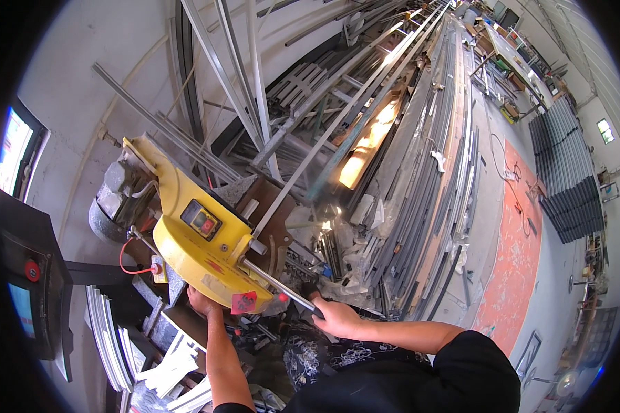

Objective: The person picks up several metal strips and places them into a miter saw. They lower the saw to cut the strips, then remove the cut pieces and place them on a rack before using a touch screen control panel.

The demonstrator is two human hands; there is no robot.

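Note:
A yellow cut-off saw (198, 237) with a rounded blade guard fills the left middle, and its switch box (201, 219) sits on top. A metal lever (275, 282) slants from the guard down to the right. My right hand (336, 319) is closed around the lever's dark grip. Close under the guard's near edge is my left hand (203, 301); the guard and machine hide its fingers, so I cannot tell whether it holds anything. A red square tag (244, 303) hangs on the guard beside it. The blade is hidden.
Long metal profiles (427, 186) lie in heaps beyond the saw, with loose offcuts nearby. White strips (172, 365) lie at lower left. A dark control panel (34, 303) with a red button stands at far left. Dark slatted panels (565, 168) stand at right.

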